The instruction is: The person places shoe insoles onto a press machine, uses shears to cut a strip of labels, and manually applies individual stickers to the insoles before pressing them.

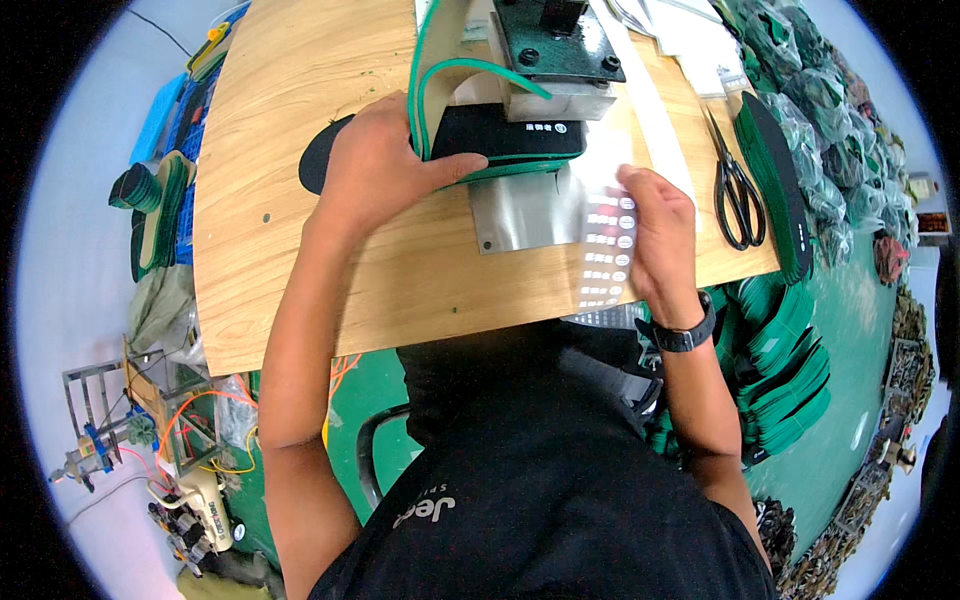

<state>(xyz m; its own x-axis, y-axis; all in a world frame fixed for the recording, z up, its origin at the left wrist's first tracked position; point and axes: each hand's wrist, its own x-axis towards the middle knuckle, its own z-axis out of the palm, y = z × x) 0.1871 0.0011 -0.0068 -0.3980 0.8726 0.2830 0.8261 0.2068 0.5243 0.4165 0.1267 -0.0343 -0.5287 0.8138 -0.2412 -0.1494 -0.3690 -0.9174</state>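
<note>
- one view only, worn on the person's head, looking steeply down over their chest at the wooden table (300,250).
- it sits close, with forearms entering from the lower edge.
- wide fisheye: table edges bend, and floor shows at both sides.

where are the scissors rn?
Head view, right side of the wooden table: the black scissors lie beyond the right hand, beside a stack of green insoles.

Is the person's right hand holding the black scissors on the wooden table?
No, the black-handled scissors lie untouched on the wooden table, beside the right hand, which rests on a transparent sticker sheet.
</note>
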